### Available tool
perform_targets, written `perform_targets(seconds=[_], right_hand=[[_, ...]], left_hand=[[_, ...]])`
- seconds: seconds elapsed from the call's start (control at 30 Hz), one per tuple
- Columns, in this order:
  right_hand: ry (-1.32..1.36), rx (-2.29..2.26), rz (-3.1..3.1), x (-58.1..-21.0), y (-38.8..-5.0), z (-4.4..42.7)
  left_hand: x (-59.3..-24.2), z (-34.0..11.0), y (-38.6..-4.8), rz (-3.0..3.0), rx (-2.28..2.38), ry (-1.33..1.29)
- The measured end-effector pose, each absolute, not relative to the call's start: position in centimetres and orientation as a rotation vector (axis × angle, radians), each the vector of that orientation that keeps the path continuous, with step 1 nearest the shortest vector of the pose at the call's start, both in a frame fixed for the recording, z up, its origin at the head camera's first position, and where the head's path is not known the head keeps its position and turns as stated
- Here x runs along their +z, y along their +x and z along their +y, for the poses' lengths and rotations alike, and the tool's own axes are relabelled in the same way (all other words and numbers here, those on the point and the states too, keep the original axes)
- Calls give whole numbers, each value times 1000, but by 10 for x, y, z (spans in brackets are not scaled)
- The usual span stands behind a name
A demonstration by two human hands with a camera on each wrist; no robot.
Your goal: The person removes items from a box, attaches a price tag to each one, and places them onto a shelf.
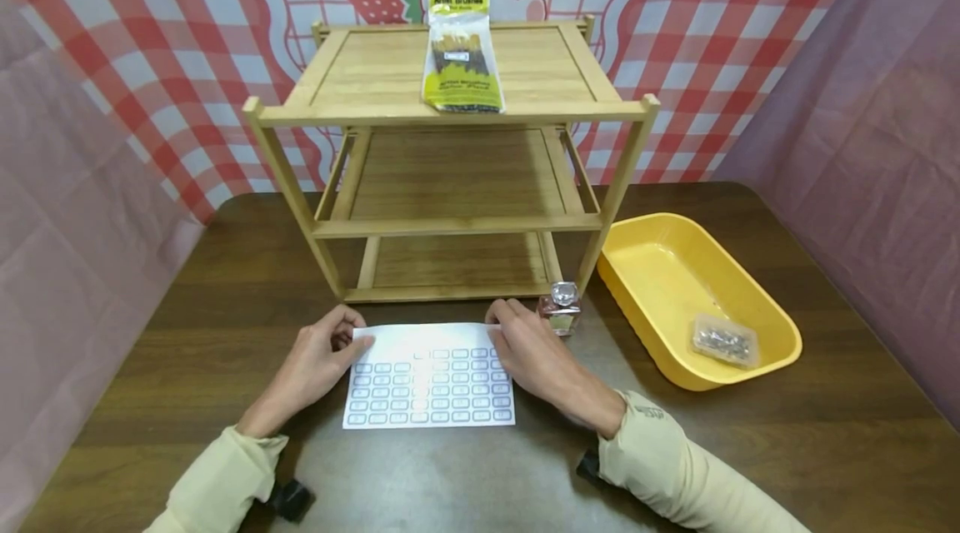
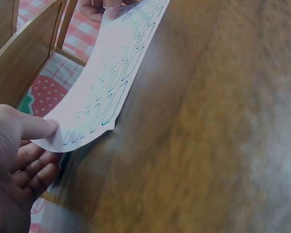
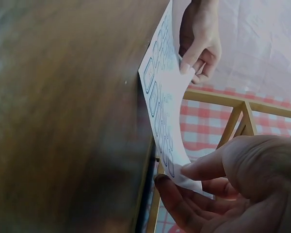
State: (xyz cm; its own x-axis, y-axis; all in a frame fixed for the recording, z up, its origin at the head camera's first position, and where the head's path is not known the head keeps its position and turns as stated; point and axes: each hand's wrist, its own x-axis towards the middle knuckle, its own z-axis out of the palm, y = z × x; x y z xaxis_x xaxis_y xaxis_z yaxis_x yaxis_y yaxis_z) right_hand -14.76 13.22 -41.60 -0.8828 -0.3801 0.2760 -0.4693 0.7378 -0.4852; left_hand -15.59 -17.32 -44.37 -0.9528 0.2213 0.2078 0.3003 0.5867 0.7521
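A white sheet of printed labels [image 1: 429, 387], with rows of small blue-outlined boxes, is held between both hands over the front of the table. My left hand [image 1: 318, 362] pinches its upper left corner between thumb and curled fingers. At the upper right corner, my right hand [image 1: 534, 354] pinches it the same way. In the left wrist view the sheet [image 2: 104, 77] bows, its near edge close to the tabletop. Just beyond the right hand stands a small glass bottle [image 1: 561, 312] with a faceted clear cap and pinkish contents.
A three-tier wooden shelf [image 1: 457, 225] stands behind the sheet, with a pack of artist brushes [image 1: 462, 50] on its top tier. To the right sits a yellow basin [image 1: 660, 291] holding a clear box of small metal pieces [image 1: 724, 340]. Checked cloth hangs behind.
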Motion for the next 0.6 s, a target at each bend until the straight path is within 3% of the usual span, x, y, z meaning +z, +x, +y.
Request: perform_targets(seconds=[0.6], right_hand=[[662,927,-2662,-406,-148,138]], left_hand=[[-437,-173,-152,-2567,-1562,-357]])
